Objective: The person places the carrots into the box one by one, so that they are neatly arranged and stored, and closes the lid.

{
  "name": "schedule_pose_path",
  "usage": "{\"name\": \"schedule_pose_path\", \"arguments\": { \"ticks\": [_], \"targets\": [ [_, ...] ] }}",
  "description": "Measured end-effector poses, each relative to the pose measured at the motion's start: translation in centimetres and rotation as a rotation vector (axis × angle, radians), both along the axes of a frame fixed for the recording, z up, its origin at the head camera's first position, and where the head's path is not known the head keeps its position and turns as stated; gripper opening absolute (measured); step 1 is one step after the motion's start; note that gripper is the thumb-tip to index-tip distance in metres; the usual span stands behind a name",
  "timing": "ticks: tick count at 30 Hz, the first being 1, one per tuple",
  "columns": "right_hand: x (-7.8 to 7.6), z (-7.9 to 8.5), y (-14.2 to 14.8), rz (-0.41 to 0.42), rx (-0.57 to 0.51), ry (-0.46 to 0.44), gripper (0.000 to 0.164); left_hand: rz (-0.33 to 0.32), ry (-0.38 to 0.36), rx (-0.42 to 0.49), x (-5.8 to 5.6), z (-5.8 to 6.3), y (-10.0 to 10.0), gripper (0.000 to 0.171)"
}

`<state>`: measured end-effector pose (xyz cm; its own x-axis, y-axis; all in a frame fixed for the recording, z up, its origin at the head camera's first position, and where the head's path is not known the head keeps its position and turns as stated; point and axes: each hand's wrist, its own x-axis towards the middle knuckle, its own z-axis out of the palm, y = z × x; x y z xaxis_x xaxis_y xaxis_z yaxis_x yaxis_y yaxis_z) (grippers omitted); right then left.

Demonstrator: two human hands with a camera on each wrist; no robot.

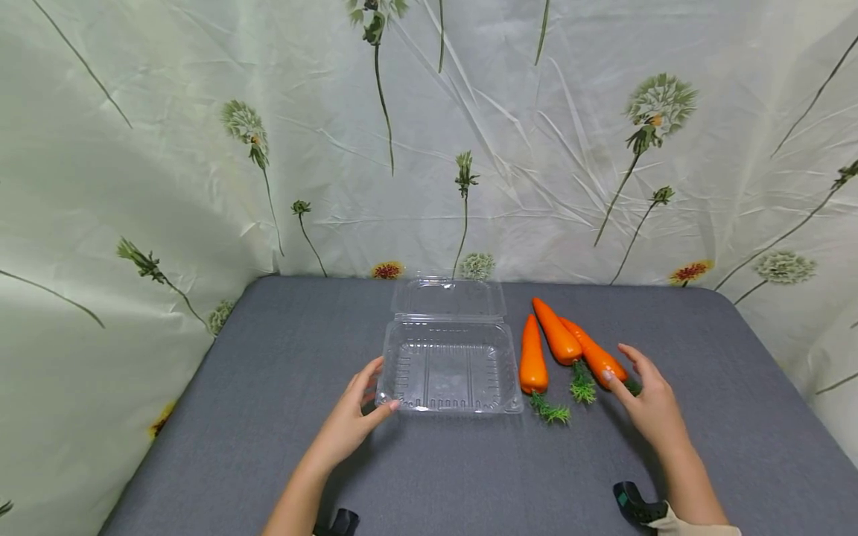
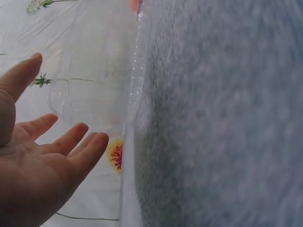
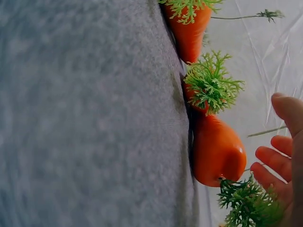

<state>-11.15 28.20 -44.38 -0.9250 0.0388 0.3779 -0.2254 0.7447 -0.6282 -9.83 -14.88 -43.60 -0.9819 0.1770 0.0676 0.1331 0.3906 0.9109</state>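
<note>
A clear plastic clamshell box (image 1: 445,380) lies on the table with its lid (image 1: 447,298) folded back away from me. My left hand (image 1: 354,413) is at the box's left edge, thumb by the near corner; the left wrist view shows its fingers spread beside the clear plastic (image 2: 94,90). Right of the box lie three orange carrots with green tops: one left (image 1: 532,361), one in the middle (image 1: 558,333), one right (image 1: 596,357). Over the right carrot is my right hand (image 1: 649,406), thumb and fingers apart. In the right wrist view a gap separates its fingers from that carrot (image 3: 215,151).
The table (image 1: 462,476) is covered in grey cloth. Behind it and to the left hangs a pale curtain (image 1: 536,149) printed with dandelions. A black strap device (image 1: 637,506) sits by my right wrist, and another (image 1: 343,522) by the left.
</note>
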Motion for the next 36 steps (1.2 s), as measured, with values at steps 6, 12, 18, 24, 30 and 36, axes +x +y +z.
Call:
{"name": "schedule_pose_path", "arguments": {
  "ticks": [6,12,18,24,30,36],
  "targets": [
    [-0.5,-0.7,0.2,-0.019,-0.004,-0.039,0.050,0.000,-0.009,0.019,0.1,-0.5,0.2,0.072],
    [-0.8,-1.3,0.2,-0.023,-0.018,-0.041,0.048,0.010,-0.039,0.037,0.7,0.9,0.8,0.066],
    [-0.9,-1.7,0.3,-0.045,-0.050,-0.055,0.045,0.015,-0.065,0.076,0.9,1.5,1.0,0.065],
    [-0.8,-1.9,0.3,-0.084,-0.027,-0.098,0.046,0.003,-0.086,0.169,0.2,-1.1,0.4,0.068],
    [-0.8,-2.2,0.4,-0.121,-0.038,-0.108,0.046,-0.021,-0.086,0.273,0.0,-2.2,0.2,0.068],
    [-0.7,-2.1,0.4,-0.197,-0.108,-0.093,0.046,-0.027,-0.077,0.307,0.0,-2.7,0.2,0.069]
  ]
}}
